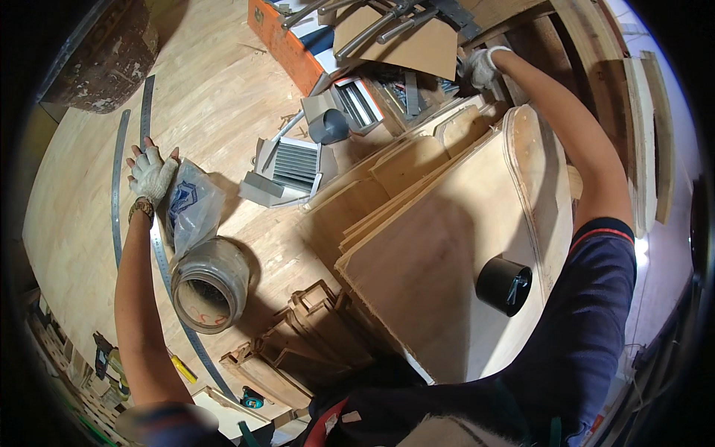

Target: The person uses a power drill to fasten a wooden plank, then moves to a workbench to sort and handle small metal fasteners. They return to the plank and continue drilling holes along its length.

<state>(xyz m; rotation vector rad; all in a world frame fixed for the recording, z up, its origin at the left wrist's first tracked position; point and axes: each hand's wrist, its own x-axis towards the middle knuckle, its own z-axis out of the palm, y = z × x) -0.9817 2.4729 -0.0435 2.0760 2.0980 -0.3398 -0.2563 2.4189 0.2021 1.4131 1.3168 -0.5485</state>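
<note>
My left hand (153, 173) wears a pale fingerless work glove. Its fingers are spread on the wooden table beside a clear plastic bag (194, 201) with a blue print, over a long steel ruler (147, 112). A second ruler (119, 186) lies just left of it. My right hand (482, 68), also gloved, reaches to the far right, beside a cardboard box flap (395, 43) and loose hardware (421, 97); its fingers are mostly hidden, so any hold is unclear. Nearer me, a cloudy plastic jar (211, 287) lies tipped, its mouth facing me.
Stacked plywood panels (424, 268) fill the right, a black cup (503, 287) on top. Opened boxes of staples (294, 165) and a dark cylinder (328, 127) lie mid-table. Metal clamps (380, 30) stand at the back, a stained bucket (104, 59) far left, a tape measure (252, 397) near.
</note>
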